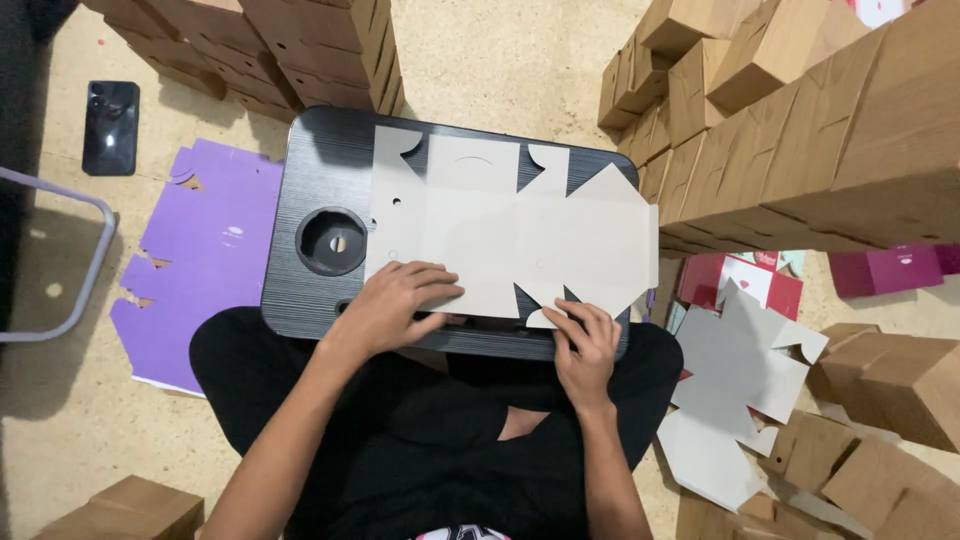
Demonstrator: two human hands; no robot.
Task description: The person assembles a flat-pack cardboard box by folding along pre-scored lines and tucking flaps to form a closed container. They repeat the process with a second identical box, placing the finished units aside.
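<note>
A flat white die-cut cardboard box blank (510, 230) lies spread on a black lap table (300, 290) over my crossed legs. My left hand (395, 300) rests palm down on the blank's near left edge, fingers pointing right. The fingers of my right hand (585, 340) pinch a small flap on the blank's near right edge at the table's front rim. The blank's notched tabs point away from me at the table's far side.
The table has a round cup hole (332, 241). Purple box blanks (205, 260) lie on the floor at left, beside a black phone (110, 127). Grey blanks (740, 370) sit at right. Folded brown boxes (820, 130) are stacked right and behind.
</note>
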